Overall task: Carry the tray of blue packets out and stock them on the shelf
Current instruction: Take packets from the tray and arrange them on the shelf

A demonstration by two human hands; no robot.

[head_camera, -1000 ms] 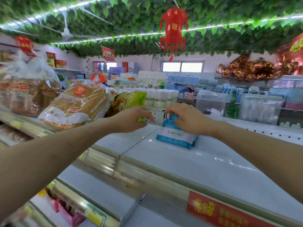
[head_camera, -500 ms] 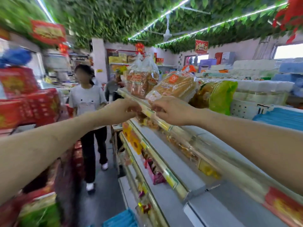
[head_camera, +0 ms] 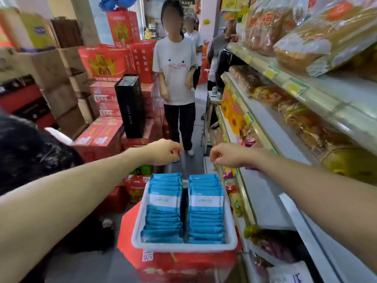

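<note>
Two rows of blue packets (head_camera: 164,201) filling white tray (head_camera: 183,247) on red box (head_camera: 183,264). Above tray's far edge, left hand (head_camera: 163,152) and right hand (head_camera: 228,157), fingers loosely curled, gripping nothing.

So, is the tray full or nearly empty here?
Full: two tightly packed rows of blue packets fill the tray end to end.

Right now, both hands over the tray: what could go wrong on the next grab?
1. The white tray rests on a red box; a nudge from the left hand or right hand might shift it.
2. The blue packets stand packed on edge in two rows; pulling one could drag neighbours out.
3. A person in a white shirt stands ahead in the narrow aisle; a bump is possible.
</note>
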